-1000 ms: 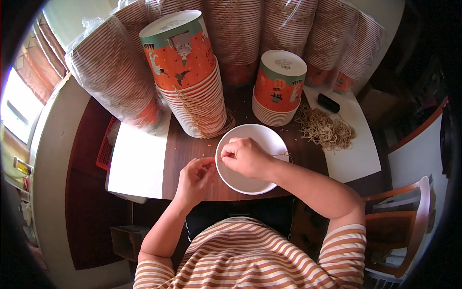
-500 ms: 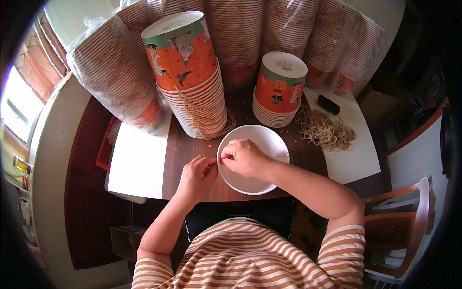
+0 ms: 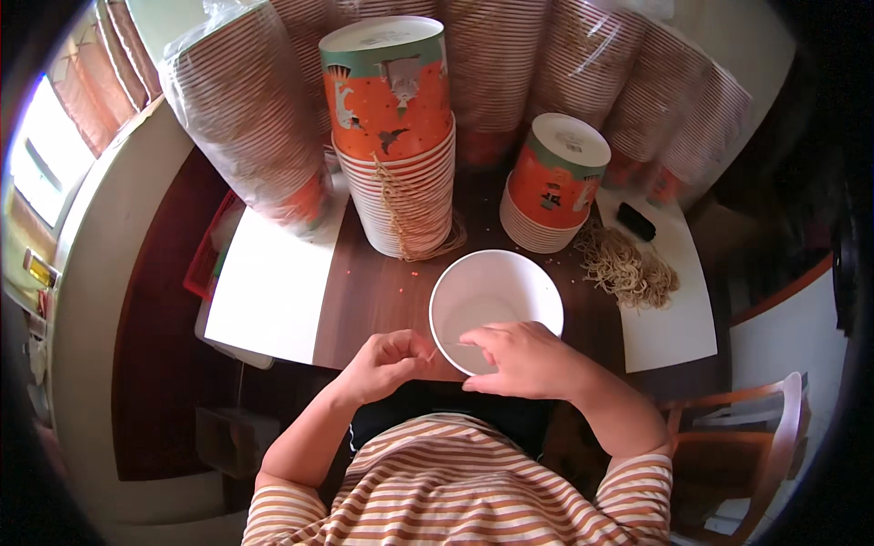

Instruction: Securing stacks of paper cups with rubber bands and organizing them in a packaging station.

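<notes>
A round white-lined paper bucket stands upright at the table's front edge, its mouth toward me. Just off its near-left rim, my left hand is closed in a pinch on a thin cord, which hardly shows. My right hand lies over the bucket's near rim, palm down. Its thumb and forefinger are apart, and a fine pale strand shows by the forefinger; whether the hidden fingers grip it I cannot tell. A tangled heap of tan cords lies to the right of the bucket.
Behind stand a tall stack of upside-down orange-and-green buckets with cords hanging on it, and a shorter stack. Plastic-wrapped stacks line the back. A black object lies beside the cords. A wooden chair stands at right.
My right hand has come out of the bucket's left side to its near rim, its thumb and forefinger spreading apart. My left hand has moved slightly nearer to me. The view has shifted.
</notes>
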### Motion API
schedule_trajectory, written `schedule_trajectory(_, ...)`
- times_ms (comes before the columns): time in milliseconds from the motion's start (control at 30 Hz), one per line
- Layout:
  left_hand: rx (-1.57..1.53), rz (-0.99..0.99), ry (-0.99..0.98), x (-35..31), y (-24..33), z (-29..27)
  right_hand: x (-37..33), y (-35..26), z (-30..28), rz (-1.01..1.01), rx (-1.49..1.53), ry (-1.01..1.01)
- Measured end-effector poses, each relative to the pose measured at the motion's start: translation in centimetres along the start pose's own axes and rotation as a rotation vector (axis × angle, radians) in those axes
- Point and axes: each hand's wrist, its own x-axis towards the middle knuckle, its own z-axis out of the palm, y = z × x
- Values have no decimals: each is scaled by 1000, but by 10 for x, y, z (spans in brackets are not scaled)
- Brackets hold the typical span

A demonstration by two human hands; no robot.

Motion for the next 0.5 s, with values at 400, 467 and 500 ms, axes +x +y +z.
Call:
schedule_trajectory(400,119,522,81,-16,7,25,-4,16,-2,-130,189,106)
schedule_trajectory(467,-76,438,87,-18,3,23,-2,10,-4,-241,213,302)
schedule_trajectory(500,-77,442,89,-18,4,24,-3,3,-8,-253,239,333)
